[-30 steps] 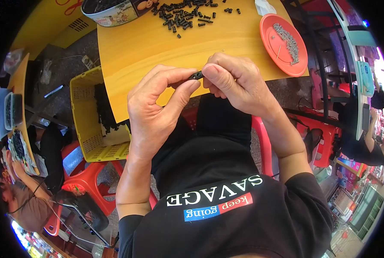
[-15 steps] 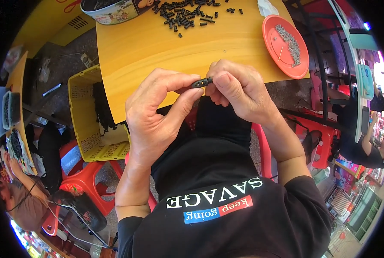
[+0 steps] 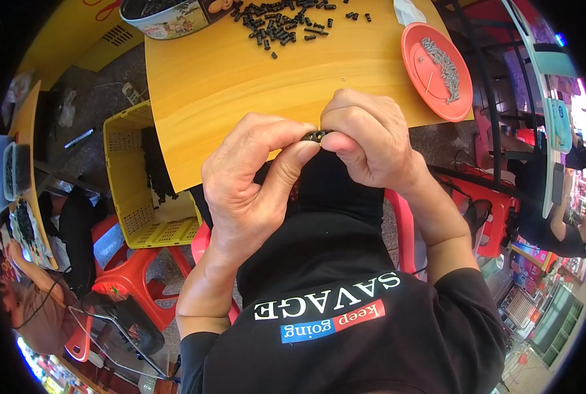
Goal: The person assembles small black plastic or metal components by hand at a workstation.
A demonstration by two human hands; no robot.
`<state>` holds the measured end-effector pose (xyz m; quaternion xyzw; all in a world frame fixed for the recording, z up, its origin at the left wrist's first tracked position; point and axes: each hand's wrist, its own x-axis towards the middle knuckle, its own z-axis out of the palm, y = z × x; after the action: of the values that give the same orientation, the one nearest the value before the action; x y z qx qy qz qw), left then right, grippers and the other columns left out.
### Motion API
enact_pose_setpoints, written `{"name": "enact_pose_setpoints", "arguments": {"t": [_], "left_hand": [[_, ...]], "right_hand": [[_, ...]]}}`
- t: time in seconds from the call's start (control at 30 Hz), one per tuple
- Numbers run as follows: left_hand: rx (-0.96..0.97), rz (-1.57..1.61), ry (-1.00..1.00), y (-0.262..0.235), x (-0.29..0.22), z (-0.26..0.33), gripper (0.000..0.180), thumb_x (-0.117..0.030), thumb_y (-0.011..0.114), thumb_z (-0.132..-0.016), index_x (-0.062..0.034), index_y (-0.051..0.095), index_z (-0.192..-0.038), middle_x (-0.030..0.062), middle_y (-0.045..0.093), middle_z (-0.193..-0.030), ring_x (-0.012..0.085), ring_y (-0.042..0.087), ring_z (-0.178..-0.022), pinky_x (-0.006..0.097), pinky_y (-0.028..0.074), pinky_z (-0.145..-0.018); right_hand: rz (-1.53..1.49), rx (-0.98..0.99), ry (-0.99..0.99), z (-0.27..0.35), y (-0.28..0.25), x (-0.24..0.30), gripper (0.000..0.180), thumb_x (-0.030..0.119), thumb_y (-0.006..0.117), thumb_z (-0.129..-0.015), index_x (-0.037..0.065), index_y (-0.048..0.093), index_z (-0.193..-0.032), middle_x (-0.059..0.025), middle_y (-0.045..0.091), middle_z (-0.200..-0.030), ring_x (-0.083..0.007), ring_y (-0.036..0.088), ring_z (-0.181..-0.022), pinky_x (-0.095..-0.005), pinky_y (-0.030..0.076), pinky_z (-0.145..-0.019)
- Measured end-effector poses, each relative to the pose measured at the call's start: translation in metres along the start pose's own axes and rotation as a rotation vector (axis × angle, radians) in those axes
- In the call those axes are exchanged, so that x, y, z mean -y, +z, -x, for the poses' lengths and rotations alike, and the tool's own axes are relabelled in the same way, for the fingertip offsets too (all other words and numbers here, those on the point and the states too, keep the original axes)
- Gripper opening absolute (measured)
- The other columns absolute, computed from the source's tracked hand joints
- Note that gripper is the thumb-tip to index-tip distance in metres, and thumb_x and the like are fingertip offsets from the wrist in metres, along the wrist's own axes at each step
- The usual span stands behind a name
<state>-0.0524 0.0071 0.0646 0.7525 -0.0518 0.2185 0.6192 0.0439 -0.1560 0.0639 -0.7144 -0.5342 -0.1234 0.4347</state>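
Note:
A small black plastic part (image 3: pixel 316 136) with round holes is held between my two hands, just off the near edge of the wooden table. My left hand (image 3: pixel 257 171) pinches one end of it between thumb and forefinger. At the other end, the thumb and curled fingers of my right hand (image 3: pixel 369 139) close on it. My fingers hide most of the part. Several similar black pieces (image 3: pixel 283 23) lie in a loose pile at the table's far side. A red plate (image 3: pixel 424 84) holding many small grey metal pieces (image 3: pixel 445 71) sits at the right edge.
The yellow table (image 3: pixel 240 79) lies ahead of me. A decorated tin (image 3: pixel 178 21) with dark contents stands at its far left corner. Left of the table is a yellow crate (image 3: pixel 125 190) with black items, beside a red stool (image 3: pixel 132 279). Other people are at both sides.
Both hands have moved slightly nearer to me, the left also to the right. The fingers have closed further over the black part, so less of it shows.

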Motion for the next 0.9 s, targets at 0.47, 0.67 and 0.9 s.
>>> {"name": "enact_pose_setpoints", "arguments": {"t": [0.47, 0.67, 0.9], "left_hand": [[-0.004, 0.031, 0.032, -0.001, 0.003, -0.001, 0.018, 0.004, 0.075, -0.08, 0.0003, 0.069, -0.097, 0.0103, 0.068, -0.086, 0.0207, 0.065, -0.076, 0.028, 0.051, -0.068], [0.042, 0.068, -0.014, -0.005, 0.008, 0.003, 0.017, 0.005, 0.068, -0.087, 0.0041, 0.066, -0.104, 0.0118, 0.063, -0.102, 0.0166, 0.059, -0.093, 0.025, 0.048, -0.08], [-0.006, 0.049, 0.016, -0.001, 0.009, -0.002, 0.019, 0.003, 0.074, -0.081, -0.0014, 0.069, -0.098, 0.0097, 0.066, -0.091, 0.0197, 0.064, -0.08, 0.028, 0.05, -0.071]], "right_hand": [[-0.326, 0.032, 0.241, 0.015, -0.003, 0.0, 0.046, 0.04, 0.045, -0.104, -0.001, 0.058, -0.088, -0.0091, 0.059, -0.075, -0.0163, 0.055, -0.059, -0.0275, 0.042, -0.052], [-0.485, 0.038, 0.416, 0.016, -0.005, 0.007, 0.043, 0.038, 0.046, -0.104, -0.001, 0.06, -0.09, -0.0071, 0.061, -0.077, -0.0122, 0.056, -0.061, -0.0248, 0.045, -0.055], [-0.866, 0.002, 0.666, 0.012, -0.001, 0.01, 0.036, 0.033, 0.047, -0.105, 0.001, 0.061, -0.096, -0.0031, 0.061, -0.077, -0.0068, 0.055, -0.062, -0.0226, 0.048, -0.059]]}}
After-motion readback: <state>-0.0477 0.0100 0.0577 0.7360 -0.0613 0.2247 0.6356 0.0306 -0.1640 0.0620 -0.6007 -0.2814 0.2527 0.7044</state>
